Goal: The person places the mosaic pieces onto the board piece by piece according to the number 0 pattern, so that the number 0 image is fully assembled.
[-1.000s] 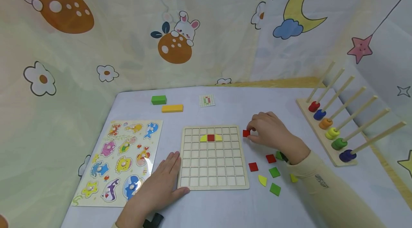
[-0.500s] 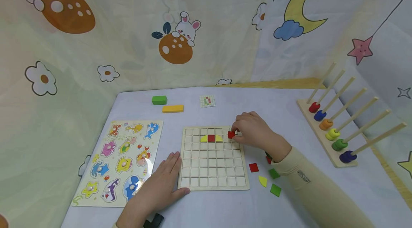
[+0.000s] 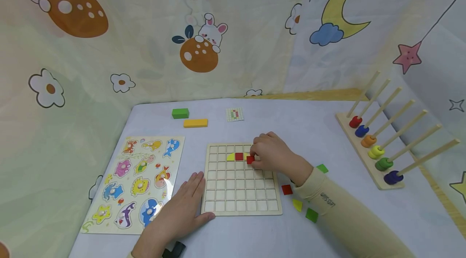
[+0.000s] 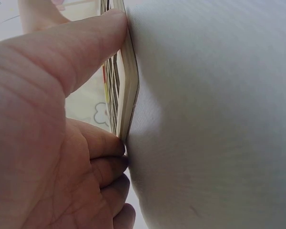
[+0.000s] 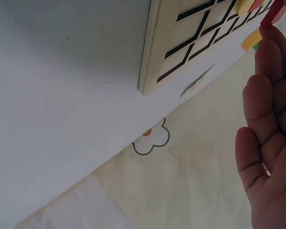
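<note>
A wooden grid board [image 3: 242, 185] lies mid-table, with a red square [image 3: 238, 156] set in its second row between two yellow pieces. The left yellow piece [image 3: 230, 157] shows well; the right one is partly covered. My right hand [image 3: 273, 153] pinches another red square tile [image 3: 250, 160] over the board, just right of and below the set red one. In the right wrist view, that red tile [image 5: 272, 13] sits at the fingertips, tilted. My left hand [image 3: 185, 205] lies along the board's left edge with straight fingers, its thumb at the near-left corner.
Loose red [image 3: 287, 189], yellow [image 3: 297, 205] and green [image 3: 312, 215] tiles lie right of the board. A knobbed animal puzzle [image 3: 132, 185] is at left. A pegged bead stand [image 3: 369, 151] is at right. Behind are a small pattern card [image 3: 234, 114], a green block [image 3: 180, 113] and a yellow block [image 3: 195, 123].
My right hand has carried the red tile leftward, from the table beside the board to over the grid near the yellow and red row. My left hand has stayed put.
</note>
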{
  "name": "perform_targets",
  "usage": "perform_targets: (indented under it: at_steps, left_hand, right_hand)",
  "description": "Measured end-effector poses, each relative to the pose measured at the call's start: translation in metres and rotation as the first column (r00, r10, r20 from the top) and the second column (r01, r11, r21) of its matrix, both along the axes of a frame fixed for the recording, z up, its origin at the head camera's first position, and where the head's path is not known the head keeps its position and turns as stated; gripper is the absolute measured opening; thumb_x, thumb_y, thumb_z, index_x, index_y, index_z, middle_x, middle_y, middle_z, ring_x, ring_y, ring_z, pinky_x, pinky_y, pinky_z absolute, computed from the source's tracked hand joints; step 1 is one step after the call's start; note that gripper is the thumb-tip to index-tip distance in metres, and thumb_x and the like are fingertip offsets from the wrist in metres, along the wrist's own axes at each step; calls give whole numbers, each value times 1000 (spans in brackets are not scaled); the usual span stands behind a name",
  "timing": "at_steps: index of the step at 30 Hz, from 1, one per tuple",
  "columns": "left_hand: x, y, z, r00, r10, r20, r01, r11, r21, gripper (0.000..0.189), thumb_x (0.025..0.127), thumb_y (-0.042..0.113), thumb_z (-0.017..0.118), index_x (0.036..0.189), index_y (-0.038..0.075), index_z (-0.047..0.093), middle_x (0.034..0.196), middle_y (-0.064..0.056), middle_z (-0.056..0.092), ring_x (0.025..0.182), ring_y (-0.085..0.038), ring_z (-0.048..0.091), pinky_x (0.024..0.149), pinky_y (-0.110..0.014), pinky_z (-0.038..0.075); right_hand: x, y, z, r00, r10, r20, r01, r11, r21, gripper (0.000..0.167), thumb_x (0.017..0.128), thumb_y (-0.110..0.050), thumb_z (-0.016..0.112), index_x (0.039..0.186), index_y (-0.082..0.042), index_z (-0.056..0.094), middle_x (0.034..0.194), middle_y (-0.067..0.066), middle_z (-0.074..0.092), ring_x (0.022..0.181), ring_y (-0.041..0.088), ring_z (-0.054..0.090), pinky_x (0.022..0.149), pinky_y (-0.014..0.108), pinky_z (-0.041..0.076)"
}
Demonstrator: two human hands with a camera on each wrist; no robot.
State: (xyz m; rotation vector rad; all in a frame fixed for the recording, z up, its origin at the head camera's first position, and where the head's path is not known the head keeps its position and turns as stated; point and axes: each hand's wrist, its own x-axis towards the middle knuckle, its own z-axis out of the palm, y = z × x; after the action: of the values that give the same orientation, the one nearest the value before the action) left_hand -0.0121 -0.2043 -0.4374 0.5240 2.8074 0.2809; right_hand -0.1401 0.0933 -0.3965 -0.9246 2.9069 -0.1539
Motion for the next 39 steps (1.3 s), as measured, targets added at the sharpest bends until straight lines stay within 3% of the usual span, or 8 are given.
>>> perform_targets:
  at_steps: [10,24,39]
  left_hand:
    - [0,0,0,1000,1,-1,-1,1000,2,105,90,69,68,166,8,27,177,-6,17,165,-28,14,132,-49,27]
    - [-1,0,-1,1000,-2,-1,2,1000,-6,106,89,70,68,166,9,28,177,-6,17,165,-27,13,132,-49,27]
    - [-1,0,-1,1000,1,5,-1,1000,8,107,89,70,69,166,9,27,178,-6,16,166,-27,13,132,-50,27]
  right_hand:
    - [3,-7,-5,1000,19,3,-19,1000,21,16,85,-34,86,86,-20,79,87,-7,67,92,17,58,97,41,48]
    - [5,-13,-12,1000,5,-8,-4,997,82,15,84,-32,85,83,-20,77,81,-7,63,85,16,53,94,40,48]
    - [4,-9,-15,1000,-5,11,4,1000,30,12,85,-31,85,89,-20,81,87,-8,67,89,15,56,95,39,47]
